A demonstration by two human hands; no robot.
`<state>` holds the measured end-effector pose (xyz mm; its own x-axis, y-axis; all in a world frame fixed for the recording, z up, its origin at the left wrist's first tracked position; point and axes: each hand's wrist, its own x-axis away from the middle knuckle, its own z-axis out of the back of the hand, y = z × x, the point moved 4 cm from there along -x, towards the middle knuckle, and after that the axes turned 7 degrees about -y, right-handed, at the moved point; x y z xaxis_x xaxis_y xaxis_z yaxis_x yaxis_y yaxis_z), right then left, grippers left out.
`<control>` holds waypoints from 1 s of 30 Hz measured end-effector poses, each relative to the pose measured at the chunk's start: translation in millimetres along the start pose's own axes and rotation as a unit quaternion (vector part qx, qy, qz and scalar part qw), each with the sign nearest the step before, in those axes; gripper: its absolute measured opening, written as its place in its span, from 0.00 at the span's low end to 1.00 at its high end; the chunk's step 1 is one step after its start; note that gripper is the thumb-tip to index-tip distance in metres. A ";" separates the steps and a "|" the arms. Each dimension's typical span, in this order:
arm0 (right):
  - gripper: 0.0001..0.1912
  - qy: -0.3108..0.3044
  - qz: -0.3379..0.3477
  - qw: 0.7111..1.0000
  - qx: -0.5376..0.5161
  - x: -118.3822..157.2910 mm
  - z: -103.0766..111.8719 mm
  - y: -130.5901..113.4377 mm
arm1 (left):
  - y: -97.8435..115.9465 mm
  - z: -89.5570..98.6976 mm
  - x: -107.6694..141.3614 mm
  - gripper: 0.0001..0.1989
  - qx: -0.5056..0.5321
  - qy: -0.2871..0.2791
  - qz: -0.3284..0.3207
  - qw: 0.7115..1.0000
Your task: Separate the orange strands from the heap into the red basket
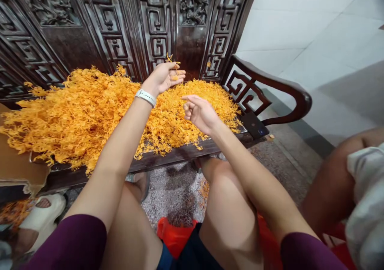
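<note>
Left hand [163, 78]: seemingly loose pinch on orange plastic piece [175, 78], above pile. Right hand [200, 112]: fingers curled, index extended; cannot tell if gripping. Progress: one piece lifted; large orange pile [93, 110] left on counter [180, 154].

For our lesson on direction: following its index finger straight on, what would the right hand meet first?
Probably the left wrist, at its pale band; depth is unclear, so the orange pile might come first.
</note>
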<state>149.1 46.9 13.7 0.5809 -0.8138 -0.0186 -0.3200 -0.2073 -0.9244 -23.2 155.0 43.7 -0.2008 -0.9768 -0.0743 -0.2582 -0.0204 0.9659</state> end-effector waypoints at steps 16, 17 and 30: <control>0.07 0.156 0.183 0.955 0.172 -13.2 38.8 -7.9 | 2.8 -52.8 29.5 0.10 -0.187 -0.171 -0.023 0.967; 0.07 0.154 0.185 0.956 0.166 -12.7 38.3 -8.8 | 2.7 -47.7 29.2 0.09 -0.192 -0.158 -0.025 0.968; 0.10 0.140 0.277 0.898 0.311 -24.0 23.5 -15.1 | 6.0 -37.0 16.8 0.13 -0.332 -0.126 -0.177 0.918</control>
<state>157.6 82.3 19.2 0.2216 -0.8214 -0.5255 0.0284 0.5441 -0.8385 6.8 130.6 57.4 -0.4489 -0.8052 -0.3875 0.2659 -0.5343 0.8024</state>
